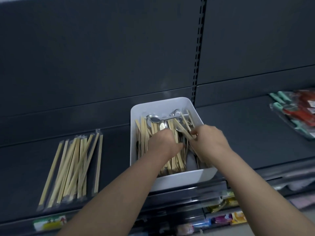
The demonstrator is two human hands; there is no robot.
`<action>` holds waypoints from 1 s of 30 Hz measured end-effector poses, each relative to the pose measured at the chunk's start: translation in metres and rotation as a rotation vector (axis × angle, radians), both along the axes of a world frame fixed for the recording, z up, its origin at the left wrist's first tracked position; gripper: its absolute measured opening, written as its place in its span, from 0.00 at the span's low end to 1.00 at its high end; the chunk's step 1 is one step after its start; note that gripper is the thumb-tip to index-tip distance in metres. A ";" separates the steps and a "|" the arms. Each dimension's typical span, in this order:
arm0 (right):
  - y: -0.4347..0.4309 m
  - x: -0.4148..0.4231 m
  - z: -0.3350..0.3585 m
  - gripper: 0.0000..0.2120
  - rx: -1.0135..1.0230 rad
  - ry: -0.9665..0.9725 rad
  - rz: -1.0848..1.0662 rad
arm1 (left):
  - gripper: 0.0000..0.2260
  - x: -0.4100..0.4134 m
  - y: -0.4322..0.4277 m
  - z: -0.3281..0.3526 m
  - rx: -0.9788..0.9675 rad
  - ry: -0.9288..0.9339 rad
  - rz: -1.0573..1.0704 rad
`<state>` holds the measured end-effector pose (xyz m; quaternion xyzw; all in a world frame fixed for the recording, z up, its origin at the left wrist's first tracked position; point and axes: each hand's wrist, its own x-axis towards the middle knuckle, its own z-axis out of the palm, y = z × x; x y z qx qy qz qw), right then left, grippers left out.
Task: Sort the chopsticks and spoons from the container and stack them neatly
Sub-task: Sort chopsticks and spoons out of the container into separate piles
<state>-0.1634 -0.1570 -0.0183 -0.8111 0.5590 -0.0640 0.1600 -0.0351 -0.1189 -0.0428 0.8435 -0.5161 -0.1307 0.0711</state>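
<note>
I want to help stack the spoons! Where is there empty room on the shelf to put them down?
The widest bare shelf is between the white container and the red packets. A narrower strip lies between the wrapped chopsticks and the container. Inside the container it is crowded: left hand, right hand, loose chopsticks, spoons.

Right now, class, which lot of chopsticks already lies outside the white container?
The chopstick pile fanned on the dark shelf, left of the container. The other chopsticks sit mixed with spoons inside it.
</note>
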 end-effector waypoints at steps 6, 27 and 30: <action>0.008 -0.011 0.015 0.13 0.130 -0.149 -0.014 | 0.08 0.006 -0.004 0.003 0.003 0.100 0.033; 0.109 0.222 -0.028 0.07 0.091 -0.150 0.396 | 0.15 0.202 0.174 -0.010 -0.226 0.228 0.527; 0.120 0.235 -0.046 0.07 0.115 -0.048 0.411 | 0.13 0.208 0.183 -0.019 -0.148 0.181 0.459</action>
